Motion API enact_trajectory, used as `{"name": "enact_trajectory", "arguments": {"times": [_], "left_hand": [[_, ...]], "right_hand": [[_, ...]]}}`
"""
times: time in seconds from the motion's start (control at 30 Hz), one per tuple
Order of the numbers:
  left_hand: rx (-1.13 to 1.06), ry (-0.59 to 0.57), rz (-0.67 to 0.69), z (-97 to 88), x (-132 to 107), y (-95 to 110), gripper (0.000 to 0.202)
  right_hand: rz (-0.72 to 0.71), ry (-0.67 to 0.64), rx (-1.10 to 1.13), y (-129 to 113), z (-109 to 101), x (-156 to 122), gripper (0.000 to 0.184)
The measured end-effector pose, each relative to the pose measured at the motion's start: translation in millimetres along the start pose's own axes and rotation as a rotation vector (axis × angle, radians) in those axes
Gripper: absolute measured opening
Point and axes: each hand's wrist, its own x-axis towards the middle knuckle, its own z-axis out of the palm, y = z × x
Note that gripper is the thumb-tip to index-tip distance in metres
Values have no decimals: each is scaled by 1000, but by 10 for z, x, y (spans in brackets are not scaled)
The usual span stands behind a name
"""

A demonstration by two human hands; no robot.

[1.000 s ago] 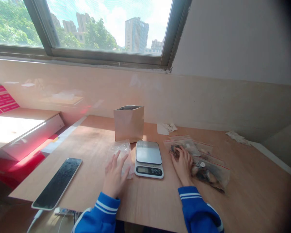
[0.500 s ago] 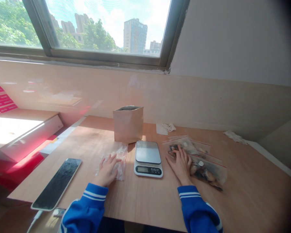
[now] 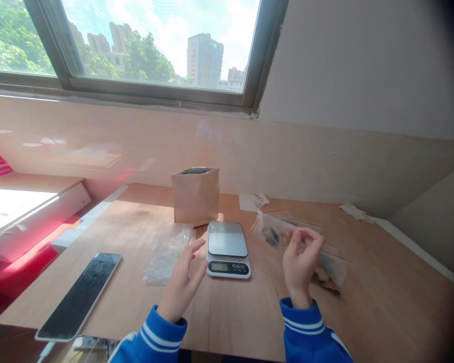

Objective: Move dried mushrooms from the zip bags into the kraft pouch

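Note:
My right hand (image 3: 303, 259) is closed in a pinch on a clear zip bag (image 3: 275, 233) with dark and tan pieces inside. The pinched bag stretches left from my fingertips over other bags. Beneath and right of my hand lies another filled zip bag (image 3: 330, 275), partly covered by it. My left hand (image 3: 183, 280), fingers apart and holding nothing, hovers beside the front left corner of a white kitchen scale (image 3: 227, 242) with a lit display. Flat clear plastic bags (image 3: 162, 257) lie to its left.
Behind the scale stands an open-topped brown paper pouch (image 3: 195, 196). A phone (image 3: 81, 295) with a cable lies at the table's left edge. Crumpled tissue (image 3: 260, 200) sits at the back, near the wall. A window (image 3: 155, 50) is above.
My left hand has come off the clear bags and moved right, toward the scale. My right hand has risen from the filled bags, now pinching one. The view has shifted slightly.

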Motion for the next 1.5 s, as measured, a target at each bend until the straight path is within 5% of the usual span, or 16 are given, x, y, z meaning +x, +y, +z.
{"name": "enact_trajectory", "arguments": {"times": [0.13, 0.27, 0.33, 0.47, 0.67, 0.8, 1.1, 1.27, 1.4, 1.5], "left_hand": [[-159, -62, 8, 84, 45, 246, 54], [-326, -217, -121, 34, 45, 383, 22], [-441, -218, -153, 12, 33, 394, 25], [-578, -114, -259, 16, 21, 372, 31], [-550, 0, -371, 58, 14, 355, 29], [-597, -11, -419, 74, -11, 318, 38], [-438, -31, -375, 75, -18, 279, 32], [-372, 22, -361, 77, 4, 284, 32], [-342, 242, -338, -94, 27, 278, 34], [-337, 298, -319, -225, 41, 250, 36]], "right_hand": [[220, -174, 297, -549, 38, -97, 26], [403, -378, 433, -695, 223, -271, 25], [399, -426, 375, -685, 314, -352, 28], [239, -308, 115, -752, 375, -534, 27], [263, -1052, 286, -1015, 354, -733, 29], [220, -1189, 334, -1042, 374, -725, 27], [40, -1178, 202, -996, 397, -737, 27], [115, -1039, 143, -918, 421, -737, 31], [253, -762, 136, -748, 375, -606, 35], [337, -696, 238, -724, 323, -489, 37]]}}
